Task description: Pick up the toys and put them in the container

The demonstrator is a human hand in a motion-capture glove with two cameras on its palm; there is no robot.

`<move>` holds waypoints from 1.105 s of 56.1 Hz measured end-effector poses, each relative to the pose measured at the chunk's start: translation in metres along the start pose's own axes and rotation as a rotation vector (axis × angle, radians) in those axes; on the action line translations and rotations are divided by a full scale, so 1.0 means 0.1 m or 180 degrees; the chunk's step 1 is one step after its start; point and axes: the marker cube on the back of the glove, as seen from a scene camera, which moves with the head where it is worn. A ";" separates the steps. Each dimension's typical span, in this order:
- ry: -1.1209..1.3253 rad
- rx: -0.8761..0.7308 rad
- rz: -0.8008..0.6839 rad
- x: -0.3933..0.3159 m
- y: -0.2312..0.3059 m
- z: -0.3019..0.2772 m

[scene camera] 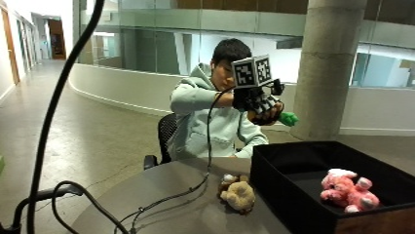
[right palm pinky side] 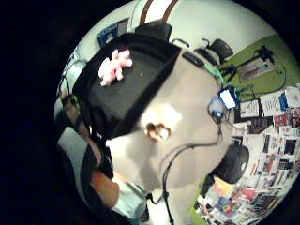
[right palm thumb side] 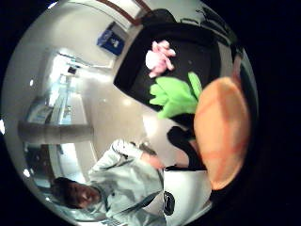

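In the outside view the gloved right hand [scene camera: 262,109] is raised at upper centre of the frame, its grip curled round a green toy [scene camera: 288,118] whose end sticks out beside the fingers. The thumb-side palm view shows the green toy's limbs [right palm thumb side: 176,96] close to the palm, above the black container [right palm thumb side: 197,52]. A pink toy [scene camera: 348,190] lies inside the container [scene camera: 285,195] at lower right. A tan toy [scene camera: 238,193] sits on the bench [scene camera: 175,204], just beside the container's near wall, with open bench to its left.
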 end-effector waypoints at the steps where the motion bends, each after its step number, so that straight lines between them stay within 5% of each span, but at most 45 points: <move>1: -0.0015 0.0045 0.0013 -0.02 -0.04 0.02; 25: 0.0051 0.0268 -0.0121 -0.30 -0.52 0.16; 47: 0.0193 0.0106 -0.0305 0.47 0.04 0.16; 62: 0.0229 -0.0403 -0.0070 1.19 0.58 0.77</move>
